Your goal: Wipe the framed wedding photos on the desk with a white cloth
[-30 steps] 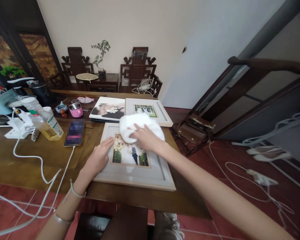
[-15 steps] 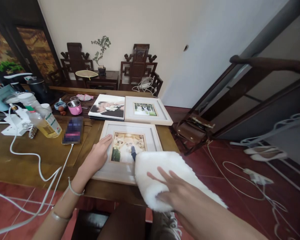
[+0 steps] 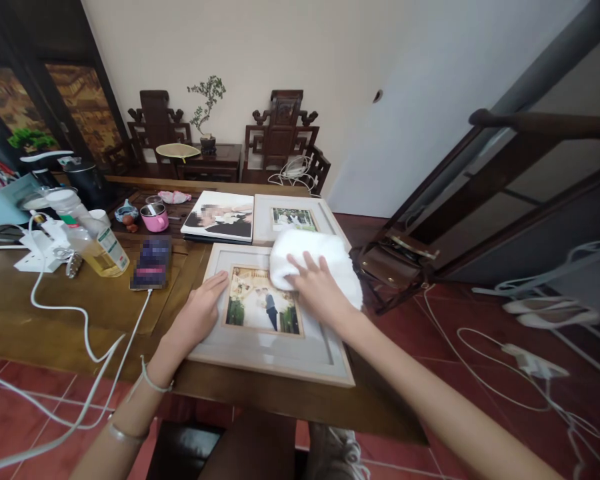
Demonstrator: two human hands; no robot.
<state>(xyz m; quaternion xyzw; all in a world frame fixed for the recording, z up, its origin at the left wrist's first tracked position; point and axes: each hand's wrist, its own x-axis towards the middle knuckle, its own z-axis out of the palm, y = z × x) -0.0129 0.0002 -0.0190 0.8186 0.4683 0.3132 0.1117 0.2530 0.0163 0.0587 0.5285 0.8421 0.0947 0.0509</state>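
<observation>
Indoors, plush white cloth (image 3: 335, 260) tops framed photograph (image 3: 263, 303)

Head view: the right hand (image 3: 320, 290) splays over the cloth at the photograph's upper right, whether clamped impossible to tell. The left hand (image 3: 199, 313) lies unclenched on its left edge; the photograph lies on the wooden surface (image 3: 260, 398).

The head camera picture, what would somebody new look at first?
Probably the fluffy white cloth, bright under the person's right hand at the far right corner of the near picture frame. Next might come that frame's photo, with the left hand resting on the frame's left side. The pink cup also pops out, farther back on the left part of the dark wooden table.
</observation>
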